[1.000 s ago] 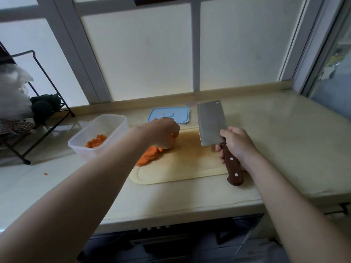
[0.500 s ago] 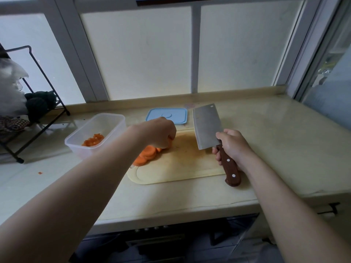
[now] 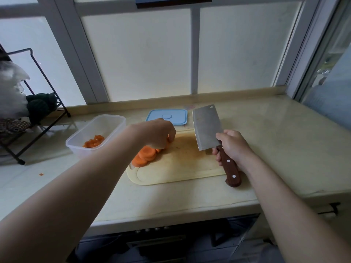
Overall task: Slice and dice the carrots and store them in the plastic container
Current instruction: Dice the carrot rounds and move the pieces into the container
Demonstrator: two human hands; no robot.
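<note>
Our left hand [image 3: 157,133] is at ctr frame, fingers curled down over the far end of a row of carrot slices [image 3: 144,155]. Orange shows btw the fingertips, so we take it as gripping a few rounds, tho the palm hides how many. The slices lie overlapped on the left part of the cutting board [image 3: 180,168], just left of ctr.

Our right hand [image 3: 233,145], right of ctr, is clenched round the wood handle of the cleaver [image 3: 206,128]. The blade is held up over the board's right part, tip toward the window, edge to the left, apart from the carrots.

The plastic container [image 3: 114,118] sits left of the board, lid off, w/ a small heap of diced carrot [image 3: 94,143] in its near corner. The blue lid [image 3: 167,116] lies flat behind the board. There's one stray orange bit [image 3: 41,174] on the counter [image 3: 266,149], lower left.

Handling, as we judge it:
- **Slices:** the rounds are stiff, light, prob. damp & a bit slick, so a stack may slide apart under the blade.
- **Where to hold:** best from the top w/ fingertips tucked back, flat faces pressed down so nothing rolls.
- **Cleaver:** it looks front-heavy, so a grip close to the blade gives control.
- **Progress:** dicing is partway, w/ these slices not yet cut.
</note>
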